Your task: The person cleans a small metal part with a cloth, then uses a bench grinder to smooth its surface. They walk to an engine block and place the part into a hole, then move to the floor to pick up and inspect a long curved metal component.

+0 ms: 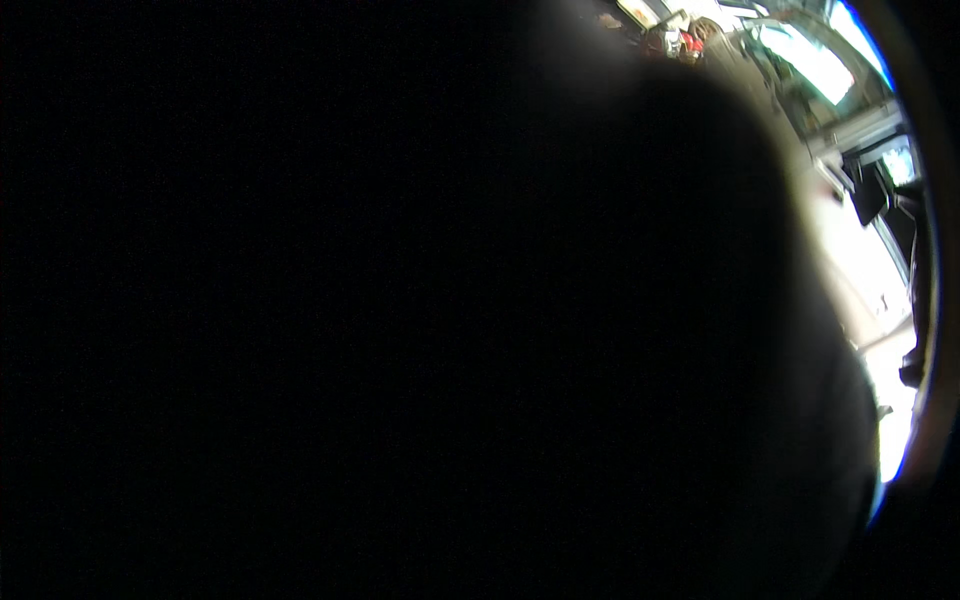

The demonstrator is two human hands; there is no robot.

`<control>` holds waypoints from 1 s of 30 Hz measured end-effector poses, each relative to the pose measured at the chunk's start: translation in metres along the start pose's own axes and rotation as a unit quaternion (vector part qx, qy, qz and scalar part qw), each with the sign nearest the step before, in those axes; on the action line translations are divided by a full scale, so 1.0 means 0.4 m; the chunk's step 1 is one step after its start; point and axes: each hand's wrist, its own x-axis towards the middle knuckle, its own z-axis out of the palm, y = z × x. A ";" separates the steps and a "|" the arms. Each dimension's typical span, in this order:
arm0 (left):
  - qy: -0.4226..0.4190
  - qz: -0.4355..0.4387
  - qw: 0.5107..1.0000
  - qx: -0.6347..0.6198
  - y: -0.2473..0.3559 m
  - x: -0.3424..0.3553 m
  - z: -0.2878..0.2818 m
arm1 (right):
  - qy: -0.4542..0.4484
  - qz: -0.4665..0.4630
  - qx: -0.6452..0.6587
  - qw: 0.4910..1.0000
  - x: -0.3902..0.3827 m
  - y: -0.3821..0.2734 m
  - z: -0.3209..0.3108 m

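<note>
A dark, blurred shape [450,320] very close to the lens blocks nearly the whole head view. What it is cannot be made out. Neither my left hand nor my right hand can be recognised, and anything they may hold or touch is hidden.
Only a curved strip along the upper right rim shows the surroundings. Small cluttered items, one of them red [690,45], appear at the top. Beside them is a bright glass-like panel [812,62]. Further down, a black angular object [868,195] stands against a bright pale surface [855,255].
</note>
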 end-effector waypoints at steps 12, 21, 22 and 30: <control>-0.050 0.313 0.927 0.200 0.375 0.734 -0.171 | -0.062 0.244 -0.147 0.957 -0.684 0.973 -0.296; -0.105 0.139 0.968 0.182 1.032 1.349 -0.533 | 0.014 0.402 -0.327 0.855 -1.242 1.205 -1.060; -0.107 0.135 0.965 0.200 1.113 1.405 -0.531 | 0.007 0.391 -0.359 0.848 -1.226 1.211 -1.129; -0.021 0.186 0.952 0.243 1.838 1.822 -0.553 | 0.038 0.327 -0.529 0.782 -1.250 1.179 -1.626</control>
